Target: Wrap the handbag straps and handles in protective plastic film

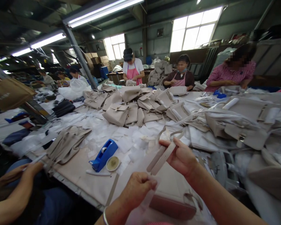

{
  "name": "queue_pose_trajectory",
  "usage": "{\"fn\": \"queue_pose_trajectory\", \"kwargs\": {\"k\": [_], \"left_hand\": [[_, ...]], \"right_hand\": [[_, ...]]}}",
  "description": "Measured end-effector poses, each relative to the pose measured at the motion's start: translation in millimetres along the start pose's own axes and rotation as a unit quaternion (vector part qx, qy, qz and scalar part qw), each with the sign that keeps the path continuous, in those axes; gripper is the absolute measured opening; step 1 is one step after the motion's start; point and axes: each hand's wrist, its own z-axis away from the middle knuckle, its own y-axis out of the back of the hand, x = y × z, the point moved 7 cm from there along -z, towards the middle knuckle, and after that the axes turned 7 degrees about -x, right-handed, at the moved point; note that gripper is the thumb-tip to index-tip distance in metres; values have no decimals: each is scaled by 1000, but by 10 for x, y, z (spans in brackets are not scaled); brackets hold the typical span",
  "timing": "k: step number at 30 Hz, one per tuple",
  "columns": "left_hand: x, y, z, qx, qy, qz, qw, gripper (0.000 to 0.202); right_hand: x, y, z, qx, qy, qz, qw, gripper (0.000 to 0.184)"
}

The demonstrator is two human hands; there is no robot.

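Observation:
My right hand is closed on a beige bag strap, whose two flat lengths hang side by side toward my left hand. With fingers pinched, my left hand holds a thin, translucent white wrapping sheet just below the strap's lower ends. A beige bag lies under and between my hands, partly hidden by them. To the left of my hands, a blue tape dispenser stands on the table beside a small round dish. A narrow beige strip lies near my left wrist.
A heap of beige bags covers the table's middle, with more bags at right. White sheets lie scattered. At left, a neighbour's arms reach near a pile of beige pieces. Several people work across the table.

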Motion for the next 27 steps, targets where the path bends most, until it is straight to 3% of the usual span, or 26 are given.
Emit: {"fn": "queue_pose_trajectory", "kwargs": {"k": [21,27], "left_hand": [[39,125,64,-9,51,-30,998,17],[10,123,52,-9,38,-27,999,15]], "right_hand": [[-33,34,-35,35,65,58,996,57],[-24,59,-73,19,51,44,998,58]]}}
